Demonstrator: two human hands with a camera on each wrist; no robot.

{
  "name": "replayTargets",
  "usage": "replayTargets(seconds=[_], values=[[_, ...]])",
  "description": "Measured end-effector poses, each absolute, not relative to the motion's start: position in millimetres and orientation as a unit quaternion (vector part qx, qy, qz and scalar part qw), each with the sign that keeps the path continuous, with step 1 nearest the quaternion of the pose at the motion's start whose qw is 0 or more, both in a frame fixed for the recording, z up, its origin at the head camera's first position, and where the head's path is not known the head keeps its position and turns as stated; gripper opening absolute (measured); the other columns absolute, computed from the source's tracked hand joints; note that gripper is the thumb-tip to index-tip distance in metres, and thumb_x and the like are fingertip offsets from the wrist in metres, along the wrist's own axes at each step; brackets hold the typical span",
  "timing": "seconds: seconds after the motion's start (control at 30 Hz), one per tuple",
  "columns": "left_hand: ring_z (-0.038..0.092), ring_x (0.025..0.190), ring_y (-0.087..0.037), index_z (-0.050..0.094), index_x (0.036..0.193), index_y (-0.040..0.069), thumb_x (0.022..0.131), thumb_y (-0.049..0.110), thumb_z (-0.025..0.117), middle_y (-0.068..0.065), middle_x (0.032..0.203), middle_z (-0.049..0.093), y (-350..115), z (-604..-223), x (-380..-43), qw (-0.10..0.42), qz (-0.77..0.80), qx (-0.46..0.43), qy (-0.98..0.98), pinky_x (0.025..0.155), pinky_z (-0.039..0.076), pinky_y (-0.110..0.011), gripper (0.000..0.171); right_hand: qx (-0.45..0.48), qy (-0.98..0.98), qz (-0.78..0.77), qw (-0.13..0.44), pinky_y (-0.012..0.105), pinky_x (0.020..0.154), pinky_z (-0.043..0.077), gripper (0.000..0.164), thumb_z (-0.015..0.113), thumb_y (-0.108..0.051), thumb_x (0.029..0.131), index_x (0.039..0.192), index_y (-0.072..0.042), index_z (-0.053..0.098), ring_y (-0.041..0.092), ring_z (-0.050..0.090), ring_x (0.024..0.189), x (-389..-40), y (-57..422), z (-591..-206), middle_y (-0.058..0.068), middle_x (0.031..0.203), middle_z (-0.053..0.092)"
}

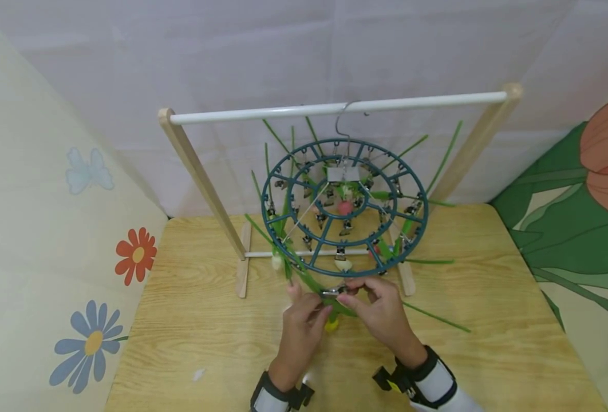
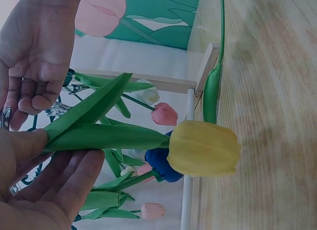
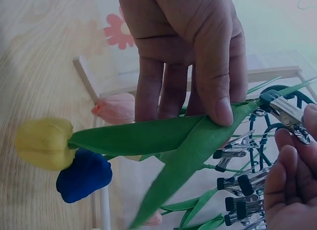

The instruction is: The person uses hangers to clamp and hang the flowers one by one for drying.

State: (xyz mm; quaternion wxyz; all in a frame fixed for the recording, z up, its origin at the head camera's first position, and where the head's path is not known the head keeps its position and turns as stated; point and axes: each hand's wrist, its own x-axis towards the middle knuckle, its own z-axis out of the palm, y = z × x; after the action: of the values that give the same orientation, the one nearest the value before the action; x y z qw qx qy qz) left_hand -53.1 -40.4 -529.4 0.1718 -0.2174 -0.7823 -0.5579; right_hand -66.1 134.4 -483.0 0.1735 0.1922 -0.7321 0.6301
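Note:
My left hand [image 1: 302,329] pinches an artificial yellow tulip [image 2: 203,148] by its green leaves [image 3: 183,136], thumb on one side and fingers behind. The bloom hangs downward over the table. At the stem end, my right hand [image 1: 381,312] pinches a silver metal clip [image 3: 287,114] with dark tips, on the front edge of a round dark-green hanger [image 1: 345,274]. The clip's tips meet the stem just above the leaves. Close behind the yellow bloom hangs a blue tulip [image 3: 84,175].
The hanger hooks over a white rod [image 1: 283,113] on a wooden stand [image 1: 201,183]. More clips hang around its rings, several holding tulips, such as a pink one [image 2: 164,114]. Long green stems stick outward. A white scrap [image 1: 198,375] lies on the wooden table [image 1: 170,320].

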Motion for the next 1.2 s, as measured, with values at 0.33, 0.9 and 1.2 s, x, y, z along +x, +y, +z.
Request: replayTargets(seconds=[0.33, 0.9, 1.2], values=[[0.075, 0.085, -0.023, 0.071, 0.101, 0.001, 0.089, -0.004, 0.074, -0.013, 0.099, 0.075, -40, -532, -52, 0.172, -0.555, -0.215, -0.785, 0.077, 0.062, -0.019, 0.013, 0.200, -0.727, 0.638, 0.157, 0.015, 0.078, 0.058, 0.027, 0.073, 0.025, 0.075, 0.097, 0.012, 0.067, 0.003, 0.065, 0.084, -66, 134, -486, 0.025, 0.089, 0.069], [0.074, 0.090, -0.022, 0.070, 0.108, 0.003, 0.091, -0.004, 0.072, -0.010, 0.105, 0.075, -53, -531, -60, 0.208, -0.554, -0.207, -0.779, 0.081, 0.064, -0.025, 0.018, 0.141, -0.885, 0.430, 0.111, 0.019, 0.059, 0.054, 0.015, 0.070, 0.002, 0.095, 0.102, -0.010, 0.076, 0.002, 0.065, 0.074, -57, 208, -505, -0.007, 0.084, 0.075], [0.074, 0.087, -0.026, 0.070, 0.108, -0.003, 0.090, -0.005, 0.072, -0.013, 0.100, 0.076, -59, -535, -62, 0.213, -0.551, -0.192, -0.783, 0.076, 0.064, -0.027, 0.018, 0.111, -0.966, 0.226, 0.065, 0.045, 0.071, 0.057, 0.027, 0.081, -0.009, 0.088, 0.112, -0.001, 0.073, 0.030, 0.065, 0.093, -66, 246, -544, 0.012, 0.103, 0.071]])
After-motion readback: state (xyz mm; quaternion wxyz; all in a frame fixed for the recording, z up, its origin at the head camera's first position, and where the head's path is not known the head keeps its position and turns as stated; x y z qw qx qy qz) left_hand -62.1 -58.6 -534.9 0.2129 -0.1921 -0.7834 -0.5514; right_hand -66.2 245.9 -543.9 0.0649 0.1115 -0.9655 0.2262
